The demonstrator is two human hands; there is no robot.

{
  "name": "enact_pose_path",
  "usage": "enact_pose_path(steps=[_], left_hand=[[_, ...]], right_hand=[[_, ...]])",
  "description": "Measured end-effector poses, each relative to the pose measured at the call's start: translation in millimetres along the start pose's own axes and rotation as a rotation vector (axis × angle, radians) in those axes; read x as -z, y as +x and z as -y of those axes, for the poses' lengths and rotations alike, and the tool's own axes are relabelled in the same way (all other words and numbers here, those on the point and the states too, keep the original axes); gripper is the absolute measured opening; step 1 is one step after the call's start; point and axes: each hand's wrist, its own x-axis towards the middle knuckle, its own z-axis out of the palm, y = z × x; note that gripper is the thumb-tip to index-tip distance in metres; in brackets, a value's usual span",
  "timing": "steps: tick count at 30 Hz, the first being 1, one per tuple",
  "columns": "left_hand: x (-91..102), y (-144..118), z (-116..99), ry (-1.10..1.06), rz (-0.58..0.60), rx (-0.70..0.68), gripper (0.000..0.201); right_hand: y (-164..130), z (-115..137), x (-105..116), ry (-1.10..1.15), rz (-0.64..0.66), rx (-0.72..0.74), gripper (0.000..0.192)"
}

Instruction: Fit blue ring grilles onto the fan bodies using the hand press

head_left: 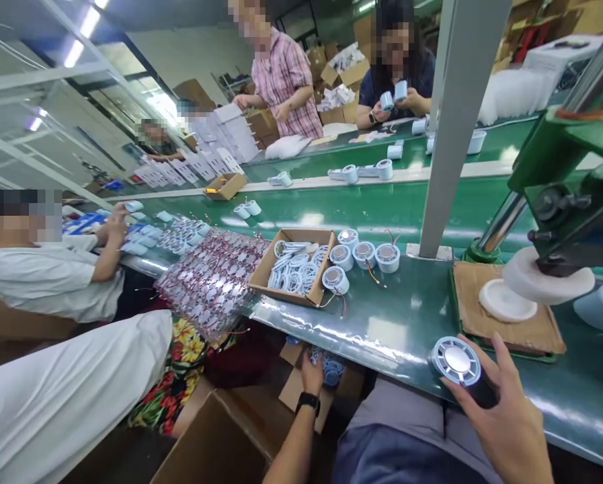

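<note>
My right hand [507, 410] grips a round light-blue fan head [456, 361] between thumb and fingers, over the front edge of the bench. Its spoked face with a silver disc in the middle is turned up. Below the bench edge, my left hand [312, 374], with a black watch at the wrist, reaches into a cardboard box of blue plastic rings [333, 371]. Its fingers are curled among the rings and partly hidden; what they hold cannot be made out. A green press [558, 181] with a white round pad stands over a white round seat [507, 300], beyond my right hand.
On the bench, a cardboard tray [261, 286] holds many blue rings, beside several fan heads with wires [364, 255]. Left of it lies a bagged pile of wired boards [210, 279]. A grey post [445, 134] rises from the bench. Co-workers sit at the left and across the green conveyor [311, 202].
</note>
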Motion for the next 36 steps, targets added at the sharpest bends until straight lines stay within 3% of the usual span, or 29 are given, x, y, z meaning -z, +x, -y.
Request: enact_pose_path(steps=[2, 4, 6, 8, 10, 13, 16, 20, 25, 28, 33, 36], left_hand=[[18.6, -5, -8, -0.009, -0.121, -0.067, 0.029], [44.1, -11, -25, -0.027, -0.218, -0.173, 0.041], [72.3, -9, -55, -0.037, -0.277, -0.305, 0.05], [97.4, 10, -98, -0.023, -0.267, -0.434, 0.042], [114.7, 44, -146, 0.043, -0.163, -0.529, 0.033], [123.4, 100, -206, 0.194, 0.079, -0.606, 0.019], [119.2, 135, -238, 0.341, 0.248, -0.62, 0.017], [117.6, 145, -244, 0.453, 0.284, -0.61, 0.023], [128.2, 135, -251, 0.38, 0.134, -0.604, 0.025], [118.6, 98, -253, 0.29, 0.109, -0.662, 0.03], [56.4, -5, -233, 0.243, 0.224, -0.842, 0.02], [37.0, -26, -226, 0.27, 0.168, -0.889, 0.019]], right_hand=[[1, 1, -1, 0.004, 0.01, -0.037, 0.085], [3, 1, -3, 0.012, 0.033, -0.056, 0.081], [7, -1, -6, 0.026, 0.063, -0.023, 0.077], [12, -5, -9, 0.052, 0.074, 0.055, 0.076], [15, -11, -13, 0.076, 0.068, 0.109, 0.073], [17, -19, -14, 0.114, 0.066, 0.118, 0.069], [17, -22, -11, 0.146, 0.09, 0.164, 0.07], [17, -20, -9, 0.144, 0.098, 0.178, 0.069], [16, -23, -16, 0.147, 0.027, 0.186, 0.064], [15, -21, -15, 0.131, 0.045, 0.177, 0.063], [12, -5, -7, 0.114, 0.063, 0.069, 0.055], [10, 2, -5, 0.113, 0.049, 0.063, 0.054]])
